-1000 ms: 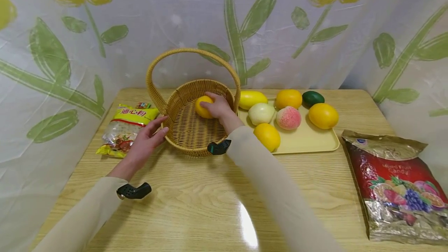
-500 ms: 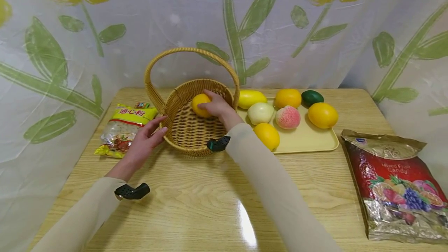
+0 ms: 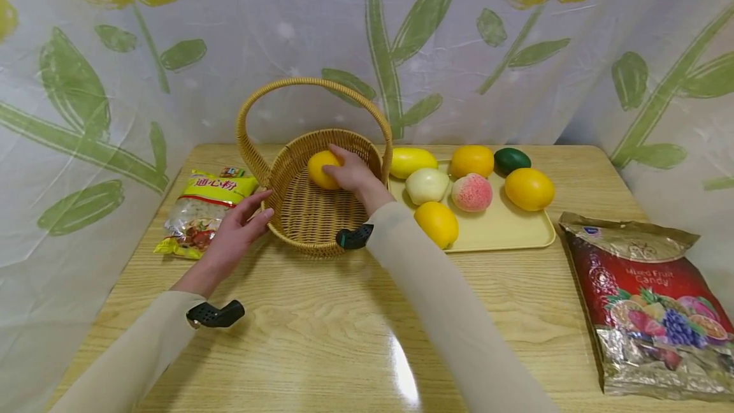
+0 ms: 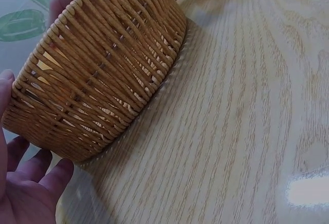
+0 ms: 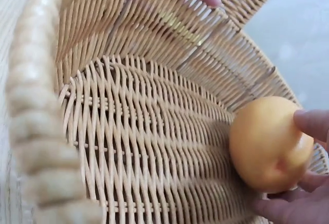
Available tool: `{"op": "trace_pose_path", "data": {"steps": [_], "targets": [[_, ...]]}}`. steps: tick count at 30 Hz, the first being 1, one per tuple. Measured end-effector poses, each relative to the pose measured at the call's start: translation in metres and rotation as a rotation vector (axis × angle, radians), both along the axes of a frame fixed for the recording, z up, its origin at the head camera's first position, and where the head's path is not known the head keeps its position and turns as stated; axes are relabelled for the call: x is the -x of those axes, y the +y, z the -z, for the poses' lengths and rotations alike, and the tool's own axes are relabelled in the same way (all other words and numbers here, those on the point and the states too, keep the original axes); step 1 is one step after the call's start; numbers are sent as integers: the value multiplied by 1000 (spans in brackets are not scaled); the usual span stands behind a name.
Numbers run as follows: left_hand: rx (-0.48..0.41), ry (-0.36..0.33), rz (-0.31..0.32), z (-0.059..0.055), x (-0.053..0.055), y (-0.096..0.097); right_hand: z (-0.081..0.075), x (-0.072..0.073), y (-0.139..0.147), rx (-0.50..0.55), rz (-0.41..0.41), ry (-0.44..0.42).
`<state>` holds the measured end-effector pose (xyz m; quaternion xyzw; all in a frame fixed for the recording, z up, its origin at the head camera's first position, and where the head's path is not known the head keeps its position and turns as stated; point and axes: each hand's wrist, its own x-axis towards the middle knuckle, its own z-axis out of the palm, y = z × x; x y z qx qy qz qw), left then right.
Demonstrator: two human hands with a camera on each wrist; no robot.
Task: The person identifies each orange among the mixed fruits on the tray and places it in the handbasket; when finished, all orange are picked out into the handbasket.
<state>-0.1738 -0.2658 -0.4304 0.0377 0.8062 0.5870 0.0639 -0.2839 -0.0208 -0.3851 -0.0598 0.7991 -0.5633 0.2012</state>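
Inside the round wicker basket (image 3: 314, 209), my right hand (image 3: 351, 174) grips an orange (image 3: 322, 169) close to the woven bottom at the back. The right wrist view shows the thumb on the side of the orange (image 5: 270, 144) and fingers beneath it. My left hand (image 3: 235, 234) holds the basket's left side. In the left wrist view its thumb is at the rim and its fingers (image 4: 56, 178) lie against the lower outer wall. The tall basket handle (image 3: 312, 81) arches upright over the opening.
Right of the basket, a pale yellow tray (image 3: 499, 234) carries several fruits, including a peach (image 3: 472, 192) and a pear (image 3: 427, 186). A pasta bag (image 3: 206, 212) lies left of the basket. A red candy bag (image 3: 654, 304) lies at the right. A printed curtain (image 3: 287, 30) hangs behind.
My right hand has moved the orange a little to the left and back inside the basket. The left hand has stayed at the basket's side.
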Motion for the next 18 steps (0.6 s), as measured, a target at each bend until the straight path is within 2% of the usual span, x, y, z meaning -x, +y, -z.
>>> {"op": "trace_pose_path", "data": {"steps": [5, 10, 14, 18], "targets": [[-7, 3, -1, -1, 1, 0, -11, 0, 0, -35, -41, 58], [-17, 0, -1, -1, 1, 0, -27, -8, 4, -118, -147, 173], [-16, -5, 1, -1, 0, -1, -41, -26, 14, -217, -277, 279], [-15, -4, 3, 0, 0, -1, -52, -52, 30, -235, -389, 356]]}}
